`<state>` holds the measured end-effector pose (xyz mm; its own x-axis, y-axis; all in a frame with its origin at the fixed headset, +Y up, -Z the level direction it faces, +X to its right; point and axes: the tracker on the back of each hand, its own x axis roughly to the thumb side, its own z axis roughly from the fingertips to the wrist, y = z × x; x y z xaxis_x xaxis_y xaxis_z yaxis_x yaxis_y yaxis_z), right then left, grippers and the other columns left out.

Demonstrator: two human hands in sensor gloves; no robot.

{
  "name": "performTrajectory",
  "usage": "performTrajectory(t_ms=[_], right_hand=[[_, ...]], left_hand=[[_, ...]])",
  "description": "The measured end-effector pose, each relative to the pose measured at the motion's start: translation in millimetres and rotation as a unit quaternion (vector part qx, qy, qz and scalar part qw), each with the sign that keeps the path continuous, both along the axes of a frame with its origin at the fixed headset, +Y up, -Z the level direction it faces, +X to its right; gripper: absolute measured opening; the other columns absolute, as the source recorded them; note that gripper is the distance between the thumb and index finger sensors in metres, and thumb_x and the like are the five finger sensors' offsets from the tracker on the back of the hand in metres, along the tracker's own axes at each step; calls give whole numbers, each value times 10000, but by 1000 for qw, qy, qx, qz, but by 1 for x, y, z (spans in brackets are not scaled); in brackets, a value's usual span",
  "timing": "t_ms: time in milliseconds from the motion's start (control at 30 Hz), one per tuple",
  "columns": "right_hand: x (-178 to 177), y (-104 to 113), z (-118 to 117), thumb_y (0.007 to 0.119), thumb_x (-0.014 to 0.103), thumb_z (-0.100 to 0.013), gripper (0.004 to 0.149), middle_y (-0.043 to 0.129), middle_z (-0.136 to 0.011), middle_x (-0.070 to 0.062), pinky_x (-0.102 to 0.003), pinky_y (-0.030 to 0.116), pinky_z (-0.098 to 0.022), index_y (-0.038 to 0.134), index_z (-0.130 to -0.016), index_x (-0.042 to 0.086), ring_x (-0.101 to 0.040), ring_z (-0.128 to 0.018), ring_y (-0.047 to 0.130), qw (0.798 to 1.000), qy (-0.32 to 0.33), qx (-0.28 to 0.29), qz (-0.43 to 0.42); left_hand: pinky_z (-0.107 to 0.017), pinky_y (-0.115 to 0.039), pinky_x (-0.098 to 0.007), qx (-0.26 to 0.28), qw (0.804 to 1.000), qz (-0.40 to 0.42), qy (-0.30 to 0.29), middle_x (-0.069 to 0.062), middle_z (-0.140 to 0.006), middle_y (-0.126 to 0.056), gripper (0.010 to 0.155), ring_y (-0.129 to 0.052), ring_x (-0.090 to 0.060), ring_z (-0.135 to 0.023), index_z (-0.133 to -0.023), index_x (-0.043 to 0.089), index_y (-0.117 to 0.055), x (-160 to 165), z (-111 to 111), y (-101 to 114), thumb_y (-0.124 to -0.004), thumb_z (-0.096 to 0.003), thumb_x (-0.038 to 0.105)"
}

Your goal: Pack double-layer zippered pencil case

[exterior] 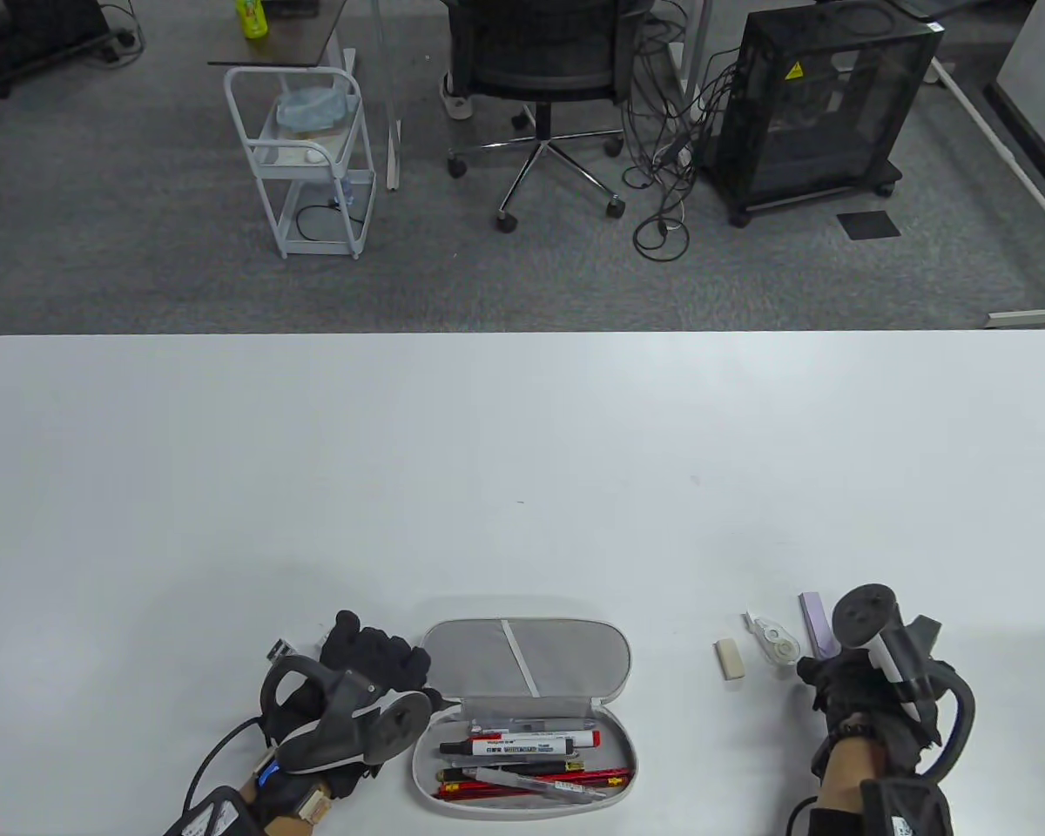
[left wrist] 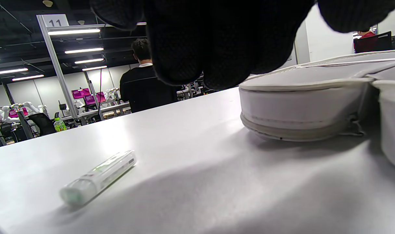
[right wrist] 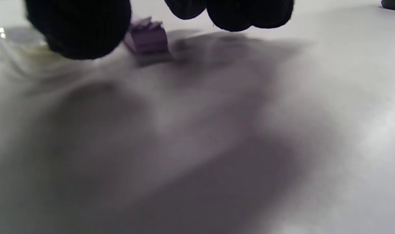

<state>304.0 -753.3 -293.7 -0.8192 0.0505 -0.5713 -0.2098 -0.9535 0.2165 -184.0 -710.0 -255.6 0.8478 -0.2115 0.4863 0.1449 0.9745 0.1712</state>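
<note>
Pencil case [exterior: 522, 710] lies open near the table's [exterior: 522, 453] front edge, lid flap back, pens and markers [exterior: 522, 756] in the lower tray. Left hand [exterior: 361, 688] sits against its left end, fingers curled, grip unclear; one clear tube [left wrist: 98, 177] beside it. Right hand [exterior: 853, 688] well apart, fingers hanging loose over one purple block [exterior: 814, 623], with one correction tape [exterior: 775, 640] and one eraser [exterior: 730, 659] just left.

number 11 on a white sign [left wrist: 55, 21] atop a pillar [left wrist: 56, 68], marker label illegible
</note>
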Motion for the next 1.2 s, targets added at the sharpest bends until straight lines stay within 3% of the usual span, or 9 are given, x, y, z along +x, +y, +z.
performTrajectory(t_ms=[67,167,267,433,533,667,833,1033,1200], right_hand=[[1,-5,-3,814,544,-345,871,527,-1063,-186,-621,289,-717,483,-1074,201,-395,-908,590,1000,-6,-8,6],[2,-6,-2,836,505,-351,755,610,-1014,-183,-616,319,-712,615,-1017,226,-396,-857,647,998,-20,55,13],[2,-5,-2,835,494,-362,646,719,-960,-162,-608,402,-700,716,-948,250,-374,-801,745,996,-17,77,46],[25,-8,7,855,424,-400,585,667,-951,-123,-598,368,-705,716,-943,254,-345,-795,678,988,-61,121,-73],[31,0,14,854,395,-408,592,781,-889,-134,-613,413,-688,738,-934,151,-357,-750,761,974,-83,179,-112],[3,24,13,842,395,-419,591,776,-902,-131,-620,402,-690,724,-943,147,-354,-764,762,957,2,252,-143],[-71,58,15,838,404,-413,592,792,-901,-117,-614,422,-691,725,-946,171,-340,-764,782,936,160,304,-71],[-166,52,19,802,433,-414,595,793,-913,-115,-613,412,-697,725,-952,189,-341,-776,779,909,333,249,12],[-196,34,16,800,435,-405,581,795,-918,-112,-613,409,-697,755,-933,198,-343,-783,779,901,381,203,54]], left_hand=[[-704,-628,-558,0,1000,2,0,28,-840,-947,528,-938,-294,-796,-815,292,-840,0,0,0,-661,-436,613],[-704,-628,-559,0,1000,4,-1,29,-839,-947,530,-938,-296,-796,-817,294,-838,0,0,-1,-659,-435,615],[-704,-627,-558,-6,1000,3,0,28,-840,-947,531,-939,-294,-795,-817,293,-838,0,-2,-2,-659,-435,616],[-704,-626,-560,-7,1000,-5,3,32,-838,-949,501,-939,-295,-797,-814,297,-839,0,-3,-5,-669,-443,589],[-706,-625,-561,-6,1000,0,4,31,-841,-946,507,-938,-292,-799,-817,297,-836,0,-3,-4,-668,-441,594],[-706,-624,-561,-5,1000,2,6,31,-843,-944,511,-935,-294,-801,-818,296,-835,-1,-5,-4,-670,-440,597],[-709,-617,-563,1,1000,19,10,30,-858,-929,518,-926,-295,-811,-836,293,-817,-3,-6,0,-677,-439,595],[-711,-612,-566,13,1000,28,-3,30,-873,-915,533,-917,-297,-820,-862,287,-789,3,-5,2,-684,-438,592],[-718,-599,-571,15,999,14,-32,29,-898,-890,553,-899,-299,-840,-888,285,-755,12,-4,-2,-682,-436,595]])
